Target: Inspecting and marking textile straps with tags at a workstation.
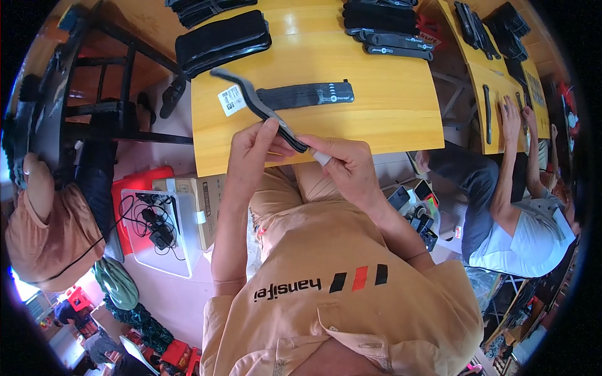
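A long black strap (254,99) with a grey face is held above the front of the yellow table (389,125). My left hand (254,150) is closed around its middle, thumb on top. At its near end, my right hand (351,169) pinches the strap tip. A small white piece (322,158) shows at the right fingertips; whether it is a label or a finger wrap I cannot tell. Beyond the held strap, another black strap (301,95) with pale print lies flat. Beside it is a white sticker sheet (232,100) with a printed code, partly behind the held strap.
Stacks of black straps stand at the table's far left (222,42) and far right (389,37). A co-worker (520,232) sits at another yellow table on the right; another person (56,232) is at left. A clear bin (188,250) with black cables stands on the floor.
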A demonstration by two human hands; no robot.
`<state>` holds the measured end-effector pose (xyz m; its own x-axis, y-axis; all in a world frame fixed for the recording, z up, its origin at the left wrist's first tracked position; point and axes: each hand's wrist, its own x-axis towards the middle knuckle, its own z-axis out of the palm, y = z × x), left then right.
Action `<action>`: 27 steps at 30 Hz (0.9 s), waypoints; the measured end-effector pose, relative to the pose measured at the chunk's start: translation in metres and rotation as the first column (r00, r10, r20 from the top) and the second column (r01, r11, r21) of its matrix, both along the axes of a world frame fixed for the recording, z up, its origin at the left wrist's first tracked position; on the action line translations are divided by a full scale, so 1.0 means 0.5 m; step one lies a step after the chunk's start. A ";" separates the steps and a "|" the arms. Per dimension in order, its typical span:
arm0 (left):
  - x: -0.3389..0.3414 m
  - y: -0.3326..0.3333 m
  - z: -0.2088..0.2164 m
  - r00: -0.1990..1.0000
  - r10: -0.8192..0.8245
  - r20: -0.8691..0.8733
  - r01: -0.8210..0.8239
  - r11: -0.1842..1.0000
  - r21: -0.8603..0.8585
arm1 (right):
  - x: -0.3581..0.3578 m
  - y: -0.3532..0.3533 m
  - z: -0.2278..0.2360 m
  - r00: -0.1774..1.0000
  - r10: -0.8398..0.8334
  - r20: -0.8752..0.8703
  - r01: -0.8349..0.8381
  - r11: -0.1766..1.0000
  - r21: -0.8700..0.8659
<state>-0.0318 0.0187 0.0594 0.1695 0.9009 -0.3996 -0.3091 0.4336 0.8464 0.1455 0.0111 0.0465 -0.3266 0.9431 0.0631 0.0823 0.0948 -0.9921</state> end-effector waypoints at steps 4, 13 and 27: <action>0.021 -0.032 0.013 0.831 0.117 -0.544 0.046 0.960 0.277 | 0.000 0.001 0.026 0.944 -0.050 0.325 -0.034 0.968 0.248; 0.032 -0.044 0.009 0.948 0.085 -0.307 -0.004 0.967 0.254 | 0.004 -0.002 0.008 0.986 0.049 -0.161 -0.092 0.957 -0.275; 0.038 -0.038 -0.009 0.977 0.189 -0.101 -0.150 0.940 0.306 | -0.014 0.000 0.031 0.958 -0.015 -0.287 -0.109 0.905 -0.412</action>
<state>-0.0127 -0.0004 0.0548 -0.0308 0.9923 -0.1201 -0.2376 0.1094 0.9652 0.1384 0.0109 0.0619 -0.3988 0.8849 -0.2405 -0.1951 -0.3382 -0.9206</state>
